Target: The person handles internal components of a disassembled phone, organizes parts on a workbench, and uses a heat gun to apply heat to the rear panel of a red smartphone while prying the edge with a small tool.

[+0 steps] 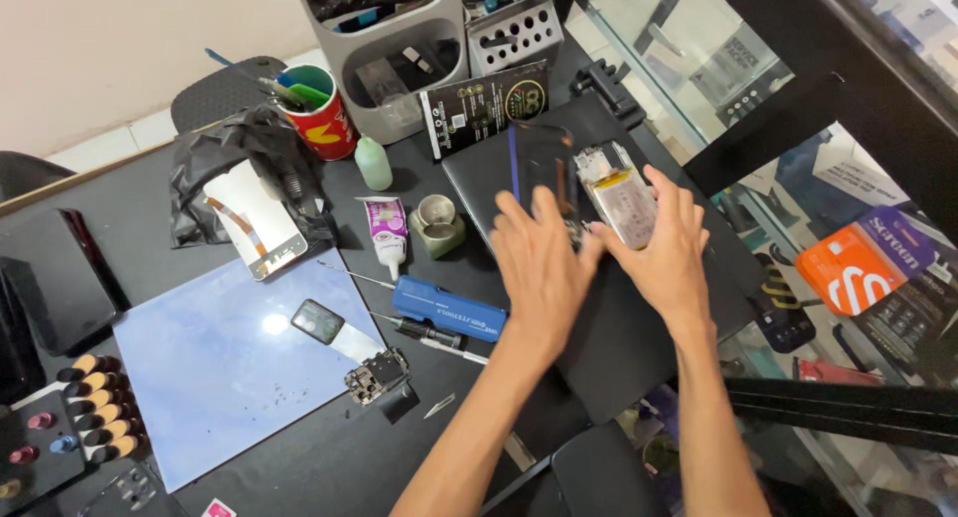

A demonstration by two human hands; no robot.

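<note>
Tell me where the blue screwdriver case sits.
Head view: the blue screwdriver case lies on the dark desk, left of the left hand, below the glue tube.

Under the left grip lies a black phone frame with a blue edge; under the right grip, a silver battery with a yellow patch. Just left of the left grip sits a blue screwdriver case. Farther left, the work mat is pale blue on the black table. Beyond both grips stand a red cup, a pale green bottle and a grey organiser. Right of the right grip is an orange box.
</note>
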